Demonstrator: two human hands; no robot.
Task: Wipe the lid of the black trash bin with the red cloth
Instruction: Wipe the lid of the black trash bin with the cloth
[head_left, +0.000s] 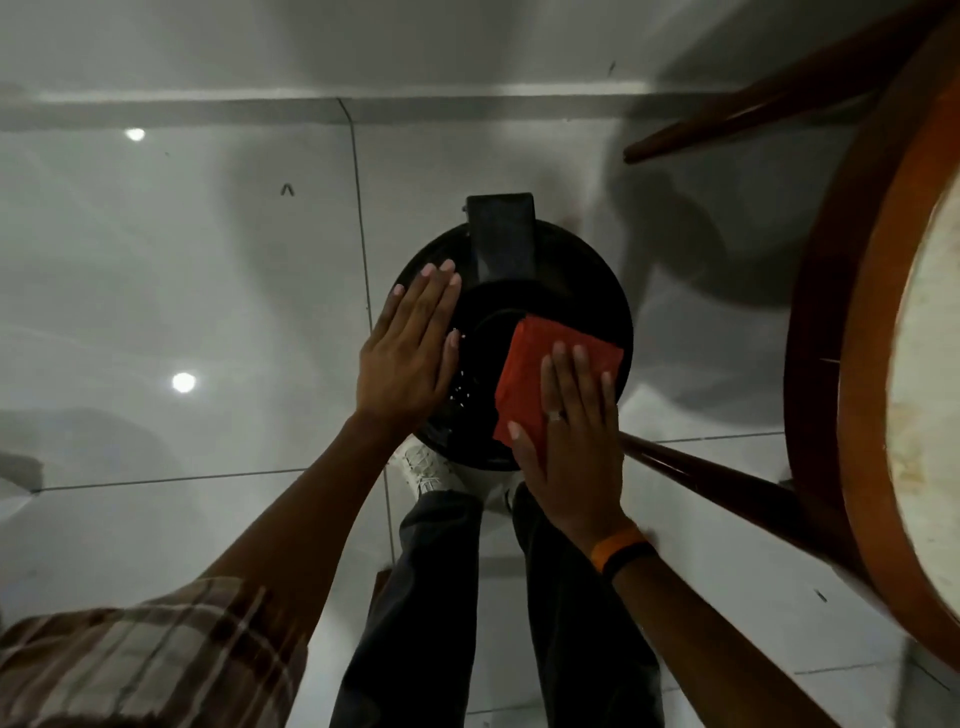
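The black trash bin's round lid (582, 291) lies directly below me on the white tiled floor, with a black hinge block (502, 236) at its far side. A folded red cloth (540, 364) rests on the right half of the lid. My right hand (569, 441) presses flat on the cloth's near part, fingers stretched out. My left hand (408, 353) lies flat and open on the left side of the lid, holding nothing. Small pale specks (460, 395) dot the lid near my left palm.
A round wooden table (857, 364) with a pale top fills the right side; its dark legs (727, 483) reach toward the bin. My dark trousers and a white shoe (426, 467) stand just behind the bin. A wall skirting runs along the top.
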